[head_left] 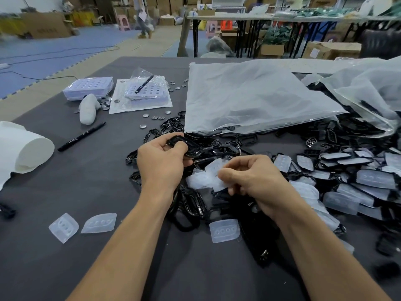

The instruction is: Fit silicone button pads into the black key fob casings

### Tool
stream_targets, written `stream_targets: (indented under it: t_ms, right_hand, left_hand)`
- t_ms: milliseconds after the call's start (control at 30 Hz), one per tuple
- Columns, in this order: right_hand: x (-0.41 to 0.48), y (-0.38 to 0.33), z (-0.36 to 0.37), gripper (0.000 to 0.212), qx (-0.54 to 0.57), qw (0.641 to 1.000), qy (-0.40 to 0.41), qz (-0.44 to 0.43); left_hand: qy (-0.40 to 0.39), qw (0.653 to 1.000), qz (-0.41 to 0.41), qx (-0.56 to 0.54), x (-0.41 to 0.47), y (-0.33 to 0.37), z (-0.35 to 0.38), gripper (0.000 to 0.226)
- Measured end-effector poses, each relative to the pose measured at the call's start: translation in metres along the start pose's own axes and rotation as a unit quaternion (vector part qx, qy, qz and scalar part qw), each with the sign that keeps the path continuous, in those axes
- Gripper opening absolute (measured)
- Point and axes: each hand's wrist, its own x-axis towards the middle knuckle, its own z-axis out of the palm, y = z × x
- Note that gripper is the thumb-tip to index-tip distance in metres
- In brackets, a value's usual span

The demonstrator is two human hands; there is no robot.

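Two hands meet at the centre of the frame. The left hand has its fingers curled round one black casing, held over the pile. The right hand, just lower right of it, pinches one translucent silicone pad between thumb and fingertips; pad and casing are near each other but apart.

Under and between the hands lies a tangle of empty casings, too overlapped to count, with a few clear pads mixed in. Three more pads lie singly on the grey worktop: a first pad and a second pad side by side at lower left, and a third pad at lower centre, against the tangle's edge.

At right, a heap of fitted casings runs to the frame's edge, beyond counting.

Farther out there are two black pens: a near pen left of centre and a far pen at upper left, lying on a clear wrapper. Two perforated white trays sit there too, a left tray and a wrapped tray, with silver discs scattered about. One frosted bag fills the upper right, and one white roll lies at the left edge.
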Motion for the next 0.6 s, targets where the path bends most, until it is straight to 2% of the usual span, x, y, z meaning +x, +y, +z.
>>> stream_targets:
  t_ms: [133,200,300,367,500,600]
  right_hand:
    - [0.001,-0.003,-0.008,0.020,0.159,0.986,-0.046,0.030]
    - [0.003,-0.002,-0.009,0.022,0.197,0.980,-0.037,0.023]
    - [0.005,-0.002,-0.006,0.017,0.184,0.982,0.032,-0.008]
    - [0.006,-0.001,-0.005,0.021,0.147,0.983,0.105,-0.037]
    - [0.008,-0.001,-0.004,0.025,0.125,0.957,0.242,-0.101]
    - [0.008,-0.003,-0.005,0.023,0.109,0.948,0.268,-0.131]
  left_hand:
    - [-0.037,0.999,0.002,0.008,-0.003,-0.001,0.002,0.032]
    - [-0.070,0.997,0.009,0.018,-0.006,-0.002,0.004,0.033]
    - [-0.099,0.994,0.020,0.031,-0.008,-0.003,0.006,0.032]
    - [-0.111,0.993,0.019,0.035,-0.010,-0.004,0.007,0.031]
    - [-0.144,0.988,0.030,0.053,-0.011,-0.006,0.008,0.029]
    - [-0.165,0.983,0.040,0.071,-0.013,-0.007,0.010,0.030]
